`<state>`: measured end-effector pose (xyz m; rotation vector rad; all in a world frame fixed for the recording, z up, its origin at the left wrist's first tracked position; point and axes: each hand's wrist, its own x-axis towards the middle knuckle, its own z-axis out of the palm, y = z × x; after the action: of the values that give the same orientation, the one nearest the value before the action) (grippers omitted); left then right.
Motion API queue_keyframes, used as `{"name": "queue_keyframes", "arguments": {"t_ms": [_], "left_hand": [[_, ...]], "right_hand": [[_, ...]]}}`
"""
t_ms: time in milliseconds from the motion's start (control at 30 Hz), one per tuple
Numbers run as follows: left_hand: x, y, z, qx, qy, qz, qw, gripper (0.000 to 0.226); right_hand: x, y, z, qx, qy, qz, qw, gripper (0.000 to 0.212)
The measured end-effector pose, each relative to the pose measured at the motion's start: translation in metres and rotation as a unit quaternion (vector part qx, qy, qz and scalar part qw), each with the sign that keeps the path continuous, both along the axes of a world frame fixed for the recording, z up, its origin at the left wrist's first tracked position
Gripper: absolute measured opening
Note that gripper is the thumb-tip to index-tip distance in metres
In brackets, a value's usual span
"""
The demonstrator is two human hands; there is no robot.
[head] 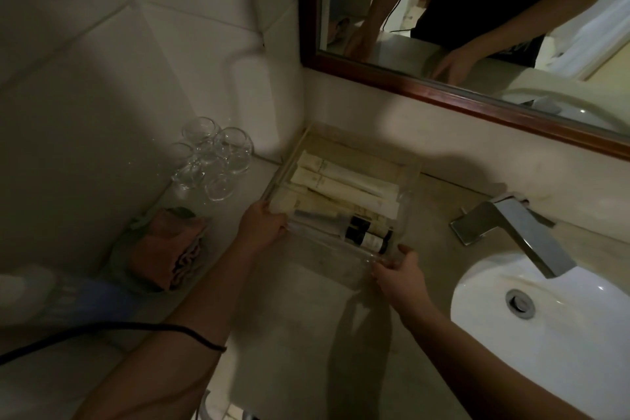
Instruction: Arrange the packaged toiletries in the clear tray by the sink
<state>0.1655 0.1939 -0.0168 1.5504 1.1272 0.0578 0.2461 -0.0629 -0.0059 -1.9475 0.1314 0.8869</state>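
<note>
Head view, dim light. The clear tray sits at the centre of the frame on the table, its far side close to the wall below the mirror. Inside it, cream packaged toiletries lie side by side in rows, with two small dark bottles toward the near wall. The left hand is closed on the tray's near left corner; the right hand is closed on the near right corner, fingers curled over the rim.

Risks, as judged: the tray wall is smooth and transparent, so a tilt or a jerk may send the bottles rolling against the packets and disturb the rows. A push to the left of the frame could strike the cluster of glasses, which stands just beside the tray's left edge. A cable crosses the left forearm and may snag.

Open room: bare table lies toward the bottom of the frame, in front of the tray. To the right, the tap and the sink limit travel; the folded cloth occupies the left.
</note>
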Motion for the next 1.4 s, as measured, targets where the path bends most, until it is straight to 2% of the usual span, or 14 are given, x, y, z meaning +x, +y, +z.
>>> {"name": "queue_keyframes", "arguments": {"t_ms": [67, 167, 267, 467, 600, 700, 800, 1000, 1100, 1233, 1267, 1400], "left_hand": [[0.003, -0.006, 0.006, 0.042, -0.008, -0.012, 0.999, 0.041], [0.008, -0.014, 0.006, 0.068, -0.049, -0.023, 0.996, 0.048], [0.014, -0.015, -0.004, 0.071, -0.087, -0.007, 0.994, 0.057], [0.025, -0.012, -0.009, 0.072, -0.107, 0.009, 0.992, 0.058], [0.031, -0.008, -0.016, 0.069, -0.086, 0.016, 0.994, 0.058], [0.038, -0.007, -0.019, 0.112, -0.037, 0.034, 0.992, 0.056], [0.046, -0.008, -0.021, 0.148, -0.009, 0.039, 0.988, 0.067], [0.053, -0.003, -0.02, 0.13, 0.01, 0.027, 0.991, 0.082], [0.05, -0.003, -0.016, 0.111, 0.003, 0.013, 0.994, 0.08], [0.045, -0.001, -0.015, 0.084, -0.01, 0.001, 0.996, 0.099], [0.041, -0.001, -0.014, 0.08, -0.003, -0.007, 0.997, 0.093], [0.017, -0.005, -0.007, 0.058, -0.008, -0.041, 0.997, 0.043]], "right_hand": [[0.005, 0.004, -0.001, 0.001, -0.008, -0.017, 1.0, 0.079], [0.012, 0.009, -0.002, -0.011, -0.049, -0.011, 0.999, 0.083], [0.021, 0.013, -0.003, -0.014, -0.09, 0.0, 0.996, 0.075], [0.033, 0.015, -0.008, -0.029, -0.117, 0.01, 0.993, 0.058], [0.041, 0.016, -0.012, -0.043, -0.112, 0.007, 0.993, 0.052], [0.045, 0.014, -0.016, -0.045, -0.1, 0.004, 0.994, 0.05], [0.049, 0.015, -0.015, -0.05, -0.094, -0.001, 0.994, 0.05], [0.053, 0.019, -0.014, -0.077, -0.108, -0.001, 0.991, 0.06], [0.05, 0.019, -0.014, -0.072, -0.105, -0.003, 0.992, 0.059], [0.05, 0.019, -0.008, -0.063, -0.09, -0.001, 0.994, 0.053], [0.048, 0.019, -0.004, -0.057, -0.084, 0.007, 0.995, 0.05], [0.041, 0.015, 0.011, -0.026, -0.068, 0.007, 0.997, 0.043]]}}
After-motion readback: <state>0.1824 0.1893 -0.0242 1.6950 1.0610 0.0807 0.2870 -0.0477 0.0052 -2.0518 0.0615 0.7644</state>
